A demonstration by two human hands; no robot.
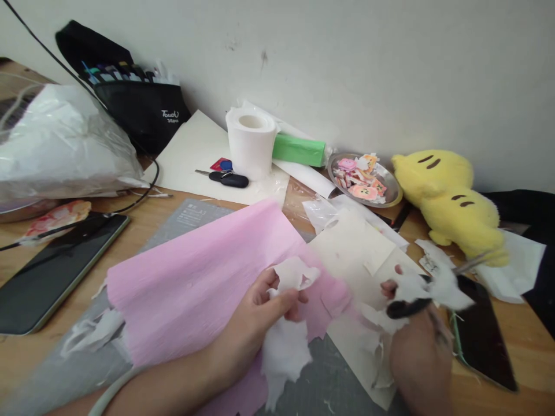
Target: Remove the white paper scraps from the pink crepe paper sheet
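My left hand (271, 306) pinches a torn piece of white tissue (288, 346), part of which curls above the thumb and part hangs below. It is over a large pink sheet (195, 271) with ragged edges. At the right, my right hand (416, 341), blurred, holds scissors (407, 308) with dark handles, blades toward the right. White scraps (448, 286) overlap the scissors. Beneath the hands lie cream paper (353, 266) and a grey cutting mat (327, 375).
Behind stand a white paper roll (251, 141), a green block (299, 150), a metal dish (392, 188) of cutouts and a yellow plush toy (455, 202). A tablet (56, 277) lies left, a phone (485, 335) right. A plastic bag (65, 144) and black marker case (139, 112) sit back left.
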